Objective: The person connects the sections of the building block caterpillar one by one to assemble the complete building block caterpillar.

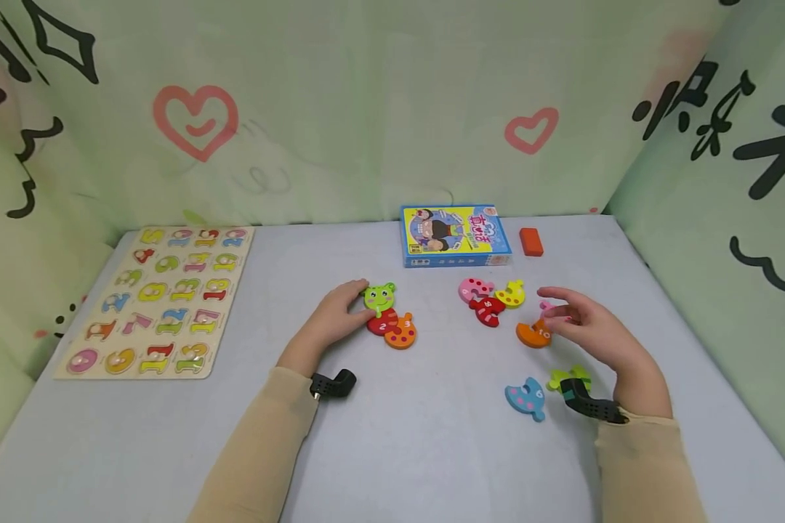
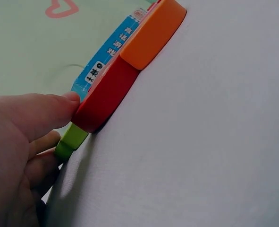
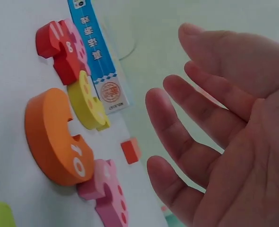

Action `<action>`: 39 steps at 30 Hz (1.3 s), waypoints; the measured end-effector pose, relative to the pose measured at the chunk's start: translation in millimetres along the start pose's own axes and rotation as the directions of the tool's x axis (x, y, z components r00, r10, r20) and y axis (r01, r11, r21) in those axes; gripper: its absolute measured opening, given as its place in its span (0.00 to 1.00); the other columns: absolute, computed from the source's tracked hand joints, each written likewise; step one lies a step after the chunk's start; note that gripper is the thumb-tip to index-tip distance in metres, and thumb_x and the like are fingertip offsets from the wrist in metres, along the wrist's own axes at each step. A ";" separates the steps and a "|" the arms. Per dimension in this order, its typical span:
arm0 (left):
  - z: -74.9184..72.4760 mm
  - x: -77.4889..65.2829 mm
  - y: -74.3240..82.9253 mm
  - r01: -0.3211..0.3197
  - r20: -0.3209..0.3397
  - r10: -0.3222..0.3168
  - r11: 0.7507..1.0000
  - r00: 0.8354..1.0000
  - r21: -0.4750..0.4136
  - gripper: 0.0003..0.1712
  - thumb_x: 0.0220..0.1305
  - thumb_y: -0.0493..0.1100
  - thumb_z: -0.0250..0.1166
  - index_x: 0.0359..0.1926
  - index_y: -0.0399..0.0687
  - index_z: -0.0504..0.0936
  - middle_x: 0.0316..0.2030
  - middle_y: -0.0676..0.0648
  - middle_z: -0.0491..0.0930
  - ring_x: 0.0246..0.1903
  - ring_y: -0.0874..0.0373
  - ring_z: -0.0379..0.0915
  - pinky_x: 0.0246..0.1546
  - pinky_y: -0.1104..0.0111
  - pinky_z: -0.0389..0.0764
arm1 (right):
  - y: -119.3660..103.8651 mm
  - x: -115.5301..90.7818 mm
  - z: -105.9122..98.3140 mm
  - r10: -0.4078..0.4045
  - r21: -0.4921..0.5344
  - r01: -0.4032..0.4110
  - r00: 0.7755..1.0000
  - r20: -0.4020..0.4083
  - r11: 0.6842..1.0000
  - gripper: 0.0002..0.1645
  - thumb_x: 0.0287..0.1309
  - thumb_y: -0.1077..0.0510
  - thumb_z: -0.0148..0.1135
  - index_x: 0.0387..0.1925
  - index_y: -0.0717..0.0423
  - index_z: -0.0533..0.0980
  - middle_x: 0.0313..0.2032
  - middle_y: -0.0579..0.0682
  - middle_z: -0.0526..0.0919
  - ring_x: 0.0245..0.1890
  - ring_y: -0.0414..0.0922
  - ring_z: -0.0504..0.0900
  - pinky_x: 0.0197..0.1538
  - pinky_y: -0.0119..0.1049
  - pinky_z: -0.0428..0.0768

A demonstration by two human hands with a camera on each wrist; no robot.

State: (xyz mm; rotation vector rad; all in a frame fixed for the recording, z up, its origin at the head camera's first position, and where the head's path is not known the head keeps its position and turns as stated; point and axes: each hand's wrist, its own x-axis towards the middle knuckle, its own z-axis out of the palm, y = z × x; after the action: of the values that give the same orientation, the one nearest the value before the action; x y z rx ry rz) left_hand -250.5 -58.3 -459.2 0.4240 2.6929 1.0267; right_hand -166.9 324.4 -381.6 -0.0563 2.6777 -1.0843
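Observation:
My left hand point(image 1: 327, 319) holds a green frog-head block point(image 1: 381, 296) between thumb and fingers, the thumb tip also at the end of a red curved block point(image 2: 108, 97). An orange dotted block point(image 1: 402, 333) adjoins the red one, forming a short caterpillar. Over on the right, my right hand point(image 1: 592, 327) hovers with relaxed, spread fingers and nothing in them. Beside it lie an orange block numbered 10 point(image 3: 54, 142) and a pink block point(image 3: 108, 191), partly hidden by the fingers in the head view. A pink dotted block point(image 1: 474, 288), a red one numbered 8 point(image 1: 488, 312) and a yellow one point(image 1: 512, 293) cluster nearby.
A blue block point(image 1: 526, 398) and a light green block point(image 1: 570, 378) lie near the right wrist. At the back stand a blue and yellow box point(image 1: 456, 236) and a small orange-red block point(image 1: 531, 242). A board of number pictures point(image 1: 157, 305) lies at left.

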 end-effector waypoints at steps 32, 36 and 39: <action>1.2 -3.4 -1.9 0.002 -0.002 -0.002 1.000 1.000 0.006 0.36 0.59 0.54 0.58 0.67 0.50 0.59 0.67 0.46 0.58 0.67 0.50 0.50 0.68 0.55 0.53 | 13.9 83.1 10.3 0.062 -0.264 -0.016 0.984 0.167 0.964 0.39 0.51 0.53 0.63 0.63 0.57 0.60 0.65 0.65 0.52 0.62 0.62 0.55 0.56 0.56 0.71; 0.5 -2.3 -1.2 -0.003 0.000 0.003 1.000 1.000 0.008 0.36 0.60 0.54 0.57 0.67 0.50 0.59 0.67 0.45 0.58 0.67 0.49 0.50 0.67 0.55 0.53 | 13.2 84.1 9.2 0.066 -0.261 -0.024 0.986 0.153 0.965 0.35 0.52 0.55 0.61 0.61 0.58 0.62 0.64 0.65 0.54 0.62 0.62 0.55 0.58 0.58 0.68; -0.3 -1.0 -0.6 -0.008 -0.002 0.008 1.000 1.000 0.010 0.37 0.60 0.55 0.57 0.67 0.50 0.59 0.67 0.45 0.58 0.67 0.49 0.50 0.67 0.55 0.53 | 12.0 82.4 6.1 0.056 -0.264 -0.011 0.985 0.165 0.964 0.33 0.53 0.56 0.60 0.60 0.57 0.63 0.64 0.65 0.53 0.61 0.63 0.56 0.56 0.57 0.70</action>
State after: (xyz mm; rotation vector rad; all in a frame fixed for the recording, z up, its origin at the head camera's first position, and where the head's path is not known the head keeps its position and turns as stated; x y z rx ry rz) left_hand -249.8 -59.3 -459.3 0.4363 2.7007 1.0171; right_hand -244.4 318.2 -412.0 -0.1443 2.6364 -0.6748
